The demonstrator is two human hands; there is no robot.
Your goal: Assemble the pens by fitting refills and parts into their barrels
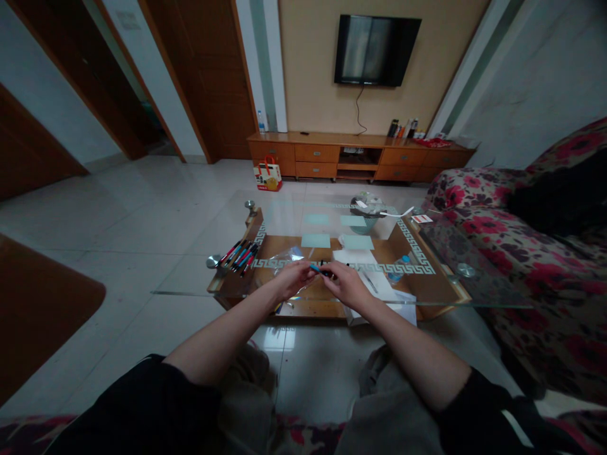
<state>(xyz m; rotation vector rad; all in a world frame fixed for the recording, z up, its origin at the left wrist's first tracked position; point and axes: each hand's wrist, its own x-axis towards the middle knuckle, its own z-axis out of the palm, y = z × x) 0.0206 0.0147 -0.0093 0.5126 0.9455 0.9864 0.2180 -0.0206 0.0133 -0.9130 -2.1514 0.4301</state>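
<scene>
Near the middle of the frame, both hands meet over the front edge of a glass-topped table (478,302) with a wooden lower shelf. The left hand (293,279) and the right hand (348,284) together hold a slim pen with a blue and dark barrel (320,272), which lies roughly level between them, just above the glass. The fingers of the left hand are closed on the blue end, and the fingers of the right hand are closed on the dark end; the pen is too small to tell whether it is in one piece or two.

Just left of the hands, at the table's left edge, lies a row of red, blue and black pens (238,256), side by side and slanted. Just behind the left hand sits a clear crumpled plastic bag (287,258). Under and to the right of the right hand are white sheets of paper (393,296). Further back on the glass, pale green rectangular notes (315,241) lie near a round glass bowl (368,208).

At the top of the frame, a dark flat television (377,49) hangs on the wall over a long wooden cabinet (360,155). A floral red sofa (559,265) fills the right side.
</scene>
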